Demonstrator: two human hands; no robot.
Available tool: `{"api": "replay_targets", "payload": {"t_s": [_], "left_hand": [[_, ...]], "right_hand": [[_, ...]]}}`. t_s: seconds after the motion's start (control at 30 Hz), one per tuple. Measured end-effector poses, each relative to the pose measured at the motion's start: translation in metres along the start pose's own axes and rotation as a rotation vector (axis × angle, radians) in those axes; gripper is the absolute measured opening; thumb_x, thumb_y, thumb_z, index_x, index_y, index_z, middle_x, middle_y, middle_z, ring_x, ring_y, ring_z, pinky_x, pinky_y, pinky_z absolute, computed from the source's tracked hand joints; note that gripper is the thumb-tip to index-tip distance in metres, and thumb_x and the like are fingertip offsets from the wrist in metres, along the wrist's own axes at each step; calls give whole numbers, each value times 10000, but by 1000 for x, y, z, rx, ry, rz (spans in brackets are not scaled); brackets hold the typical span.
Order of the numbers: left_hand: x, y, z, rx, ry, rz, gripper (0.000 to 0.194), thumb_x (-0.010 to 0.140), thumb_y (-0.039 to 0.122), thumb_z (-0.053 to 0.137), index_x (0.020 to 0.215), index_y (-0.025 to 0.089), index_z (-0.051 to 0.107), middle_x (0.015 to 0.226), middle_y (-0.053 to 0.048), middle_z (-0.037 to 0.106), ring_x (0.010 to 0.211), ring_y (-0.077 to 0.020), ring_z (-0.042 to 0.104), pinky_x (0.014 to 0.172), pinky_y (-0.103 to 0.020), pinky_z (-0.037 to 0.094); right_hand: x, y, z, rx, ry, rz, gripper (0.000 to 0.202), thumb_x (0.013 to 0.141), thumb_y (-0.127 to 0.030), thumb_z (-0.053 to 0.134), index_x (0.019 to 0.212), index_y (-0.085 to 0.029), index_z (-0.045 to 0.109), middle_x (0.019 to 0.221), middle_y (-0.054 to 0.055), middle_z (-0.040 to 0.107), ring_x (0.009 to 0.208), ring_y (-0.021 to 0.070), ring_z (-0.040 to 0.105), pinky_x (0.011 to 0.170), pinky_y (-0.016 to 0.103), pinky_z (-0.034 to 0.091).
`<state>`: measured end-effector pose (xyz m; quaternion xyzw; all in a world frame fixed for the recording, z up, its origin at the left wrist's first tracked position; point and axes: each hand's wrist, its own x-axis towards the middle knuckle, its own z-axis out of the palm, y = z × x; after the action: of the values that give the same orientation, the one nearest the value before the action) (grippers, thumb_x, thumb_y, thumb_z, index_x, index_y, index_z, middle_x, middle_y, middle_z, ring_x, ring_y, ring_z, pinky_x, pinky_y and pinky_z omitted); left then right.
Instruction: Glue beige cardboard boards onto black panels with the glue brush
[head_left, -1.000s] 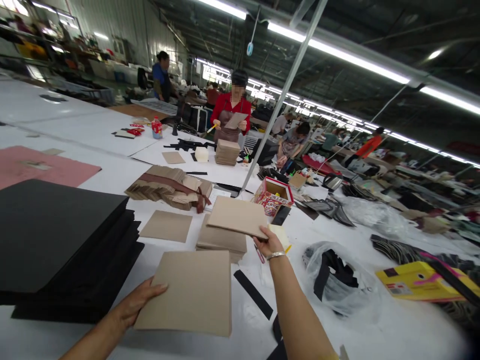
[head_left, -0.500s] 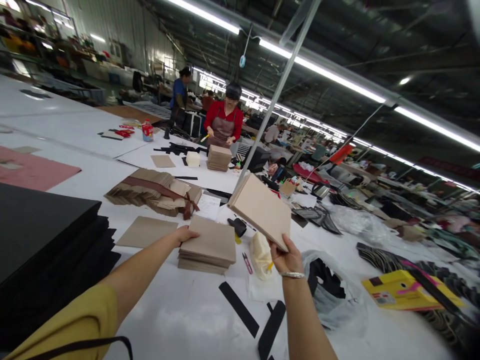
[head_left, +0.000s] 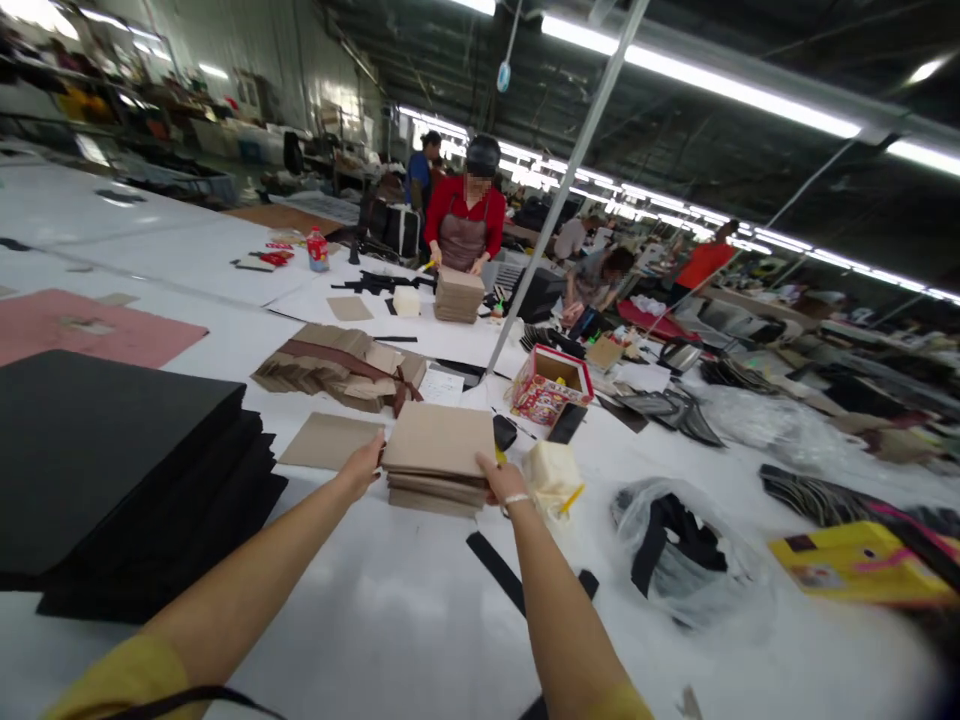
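Observation:
A stack of tan boards (head_left: 437,440) lies on the white table in front of me. At its left edge is my left hand (head_left: 363,464), fingers closed together against the side of the upper boards. My right hand (head_left: 498,480) grips the stack's right edge, thumb on top and the other fingers below or behind, partly hidden. Left of the stack lies a single flat tan sheet (head_left: 330,441). Behind it is a fanned bundle of tan pieces (head_left: 330,368) with a brown strap. A cream block (head_left: 553,468) with something yellow stands just right of my right hand.
Tall black stack (head_left: 112,450) at the left. Red patterned box (head_left: 551,385), clear bag with black pieces (head_left: 679,550) and yellow packet (head_left: 855,562) to the right. Black strips (head_left: 496,570) lie near my right forearm. Across the table, a person in red (head_left: 465,225) handles another tan stack.
My right hand has brought the raised boards down and left onto the stack. My left hand has shifted from the stack's top corner to its left side. The view has turned slightly.

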<state>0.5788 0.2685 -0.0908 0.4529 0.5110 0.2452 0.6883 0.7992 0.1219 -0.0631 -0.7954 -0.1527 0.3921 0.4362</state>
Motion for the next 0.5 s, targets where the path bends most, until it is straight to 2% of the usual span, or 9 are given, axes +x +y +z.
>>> {"api": "replay_targets", "payload": {"t_s": [0.07, 0.13, 0.2, 0.27, 0.33, 0.4, 0.47, 0.5], "left_hand": [[-23, -2, -2, 34, -52, 1, 508, 811, 593, 382, 1074, 191, 548, 1223, -110, 541, 1110, -238, 480, 855, -368, 384], [-43, -5, -10, 44, -75, 38, 472, 818, 569, 396, 1122, 230, 522, 1324, -82, 461, 1202, -221, 409, 911, -348, 361], [-64, -14, -28, 4, -124, 61, 465, 795, 520, 484, 1155, 226, 501, 1358, -98, 420, 1222, -227, 397, 926, -353, 378], [-88, -34, -60, -44, -258, -22, 506, 732, 461, 602, 1164, 215, 508, 1329, -118, 455, 1182, -247, 452, 911, -363, 419], [-116, -67, -100, -82, -352, -158, 533, 690, 432, 655, 1152, 196, 533, 1256, -127, 531, 1135, -267, 503, 910, -367, 443], [-143, -110, -139, -117, -314, -310, 567, 636, 442, 687, 1134, 201, 559, 1189, -104, 592, 1127, -286, 512, 901, -360, 466], [-167, -157, -169, -166, -190, -414, 707, 543, 470, 712, 1185, 243, 523, 1127, -67, 636, 1159, -311, 480, 880, -364, 484], [-178, -178, -179, -132, -76, -511, 801, 452, 494, 727, 1191, 270, 513, 1009, -56, 687, 1149, -344, 481, 830, -391, 509]], "right_hand": [[-3, -3, -14, -395, 134, -70, 553, 600, -556, 677, 882, -91, 575, 784, 142, 633, 757, 235, 617, 650, 317, 479], [-9, 3, -37, -635, 214, -164, 599, 665, -619, 578, 959, -98, 557, 797, 116, 634, 769, 216, 609, 657, 293, 452], [-23, 21, -62, -758, 244, -230, 533, 772, -607, 444, 962, -121, 553, 805, 85, 632, 758, 181, 600, 652, 261, 425], [-46, 54, -81, -821, 245, -239, 431, 860, -503, 354, 875, -129, 568, 787, 77, 628, 742, 156, 590, 652, 244, 402], [-78, 98, -88, -850, 223, -208, 377, 902, -366, 316, 773, -121, 572, 746, 90, 621, 731, 152, 585, 656, 245, 391], [-116, 147, -82, -861, 164, -168, 368, 912, -270, 300, 718, -116, 571, 714, 102, 614, 723, 157, 587, 657, 253, 394], [-153, 191, -65, -862, 73, -145, 338, 911, -250, 330, 730, -116, 582, 744, 107, 621, 751, 163, 593, 682, 263, 407], [-168, 209, -55, -856, 18, -142, 308, 907, -254, 360, 753, -120, 591, 782, 104, 627, 781, 164, 594, 710, 269, 416]]}}
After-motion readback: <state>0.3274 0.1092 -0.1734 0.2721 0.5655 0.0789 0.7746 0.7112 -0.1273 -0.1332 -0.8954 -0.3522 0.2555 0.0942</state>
